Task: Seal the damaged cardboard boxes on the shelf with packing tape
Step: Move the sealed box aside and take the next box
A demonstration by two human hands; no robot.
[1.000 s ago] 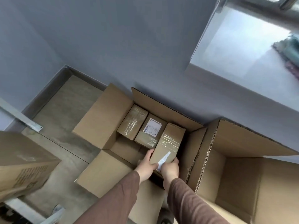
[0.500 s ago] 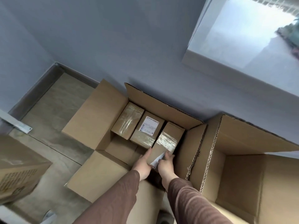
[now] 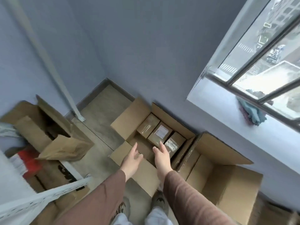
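While both hands hang empty over the open carton (image 3: 129,120) on the floor, left hand (image 3: 132,158) and right hand (image 3: 160,157) slack-fingered and slightly apart, three small taped boxes (image 3: 160,133) sit side by side along its far wall. Those look sealed already. On the left, a torn-open box (image 3: 48,127) sits on the white shelf (image 3: 48,197), apparently still unsealed. No tape roll is visible. A second open carton (image 3: 227,184) stands on the right.
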